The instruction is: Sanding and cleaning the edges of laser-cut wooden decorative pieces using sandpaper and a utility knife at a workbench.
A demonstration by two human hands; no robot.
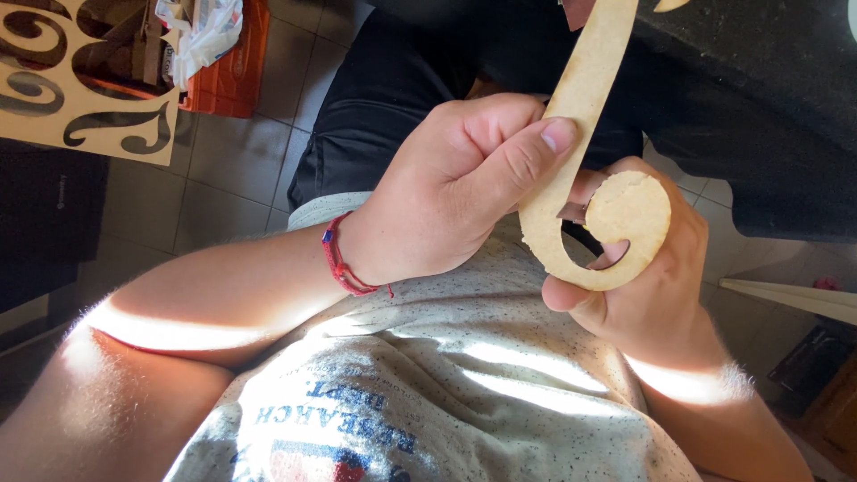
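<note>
Both my hands are on the wooden scroll piece (596,178), pale, flat, curling into a tight spiral at its lower end. My left hand (455,192) pinches the straight stem, thumb pressed flat on its face. My right hand (652,286) cups the spiral from behind, fingers showing through the cut-out gap, above my lap.

Grey tiled floor (228,170) carrying an orange box (234,76) with a crumpled white plastic bag (201,31) inside; a pale board with scroll-shaped cutouts (54,112) lies beside it.
</note>
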